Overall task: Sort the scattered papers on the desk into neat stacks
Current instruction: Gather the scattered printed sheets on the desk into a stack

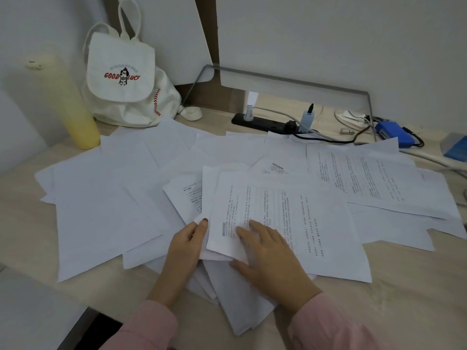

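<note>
Several white sheets lie scattered and overlapping across the wooden desk (404, 294), some blank (101, 210), some printed (374, 180). In the middle front, a printed sheet (290, 218) lies on top of a small bundle. My left hand (187, 246) grips the left edge of that bundle, thumb on top. My right hand (267, 256) rests flat on the printed sheet's lower left corner, fingers straight. More sheets (242, 304) stick out from beneath my hands toward the desk's front edge.
A white canvas backpack (126, 79) and a yellow bottle (73, 104) stand at the back left. A black power strip (267, 122) with plugs and cables, a blue stapler-like object (394, 135) and a blue box (454, 147) sit at the back right.
</note>
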`<state>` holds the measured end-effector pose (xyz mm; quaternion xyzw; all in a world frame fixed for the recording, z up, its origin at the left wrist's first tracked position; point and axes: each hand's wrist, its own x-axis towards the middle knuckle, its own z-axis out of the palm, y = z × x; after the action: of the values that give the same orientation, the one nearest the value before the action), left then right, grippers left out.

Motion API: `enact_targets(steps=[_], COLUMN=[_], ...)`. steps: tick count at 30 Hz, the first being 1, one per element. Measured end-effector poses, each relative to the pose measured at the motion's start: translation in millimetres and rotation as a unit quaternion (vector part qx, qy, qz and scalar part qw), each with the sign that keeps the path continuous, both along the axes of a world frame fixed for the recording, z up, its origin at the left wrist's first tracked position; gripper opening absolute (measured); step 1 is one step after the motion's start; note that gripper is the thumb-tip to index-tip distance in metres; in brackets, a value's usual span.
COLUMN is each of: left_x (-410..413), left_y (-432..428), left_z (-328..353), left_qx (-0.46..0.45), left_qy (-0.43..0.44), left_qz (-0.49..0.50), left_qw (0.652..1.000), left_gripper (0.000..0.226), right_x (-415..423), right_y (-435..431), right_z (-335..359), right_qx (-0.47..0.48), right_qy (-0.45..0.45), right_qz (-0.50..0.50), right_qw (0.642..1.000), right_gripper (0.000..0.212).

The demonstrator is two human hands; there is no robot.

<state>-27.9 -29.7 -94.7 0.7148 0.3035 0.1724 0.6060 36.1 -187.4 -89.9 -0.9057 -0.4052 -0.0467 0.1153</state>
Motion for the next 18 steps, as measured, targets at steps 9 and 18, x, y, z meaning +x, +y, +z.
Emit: enact_targets(steps=[9, 18], left_x=[-0.4, -1.4], left_y=[1.6, 2.0], left_z=[-2.2, -0.1], left_qx=[-0.08, -0.106], left_qy=[-0.016, 0.004], left_qz=[-0.008, -0.014], left_qw=[0.997, 0.994], left_gripper=[0.038, 0.045], right_x=[-6.7, -7.2], right_y=[-2.5, 4.7], right_z=[-4.3, -10.3], right_qx=[0.05, 0.102], right_qy=[-0.073, -0.071], right_qz=[-0.01, 0.025], right_qw=[0.996, 0.992], right_gripper=[0.051, 0.032])
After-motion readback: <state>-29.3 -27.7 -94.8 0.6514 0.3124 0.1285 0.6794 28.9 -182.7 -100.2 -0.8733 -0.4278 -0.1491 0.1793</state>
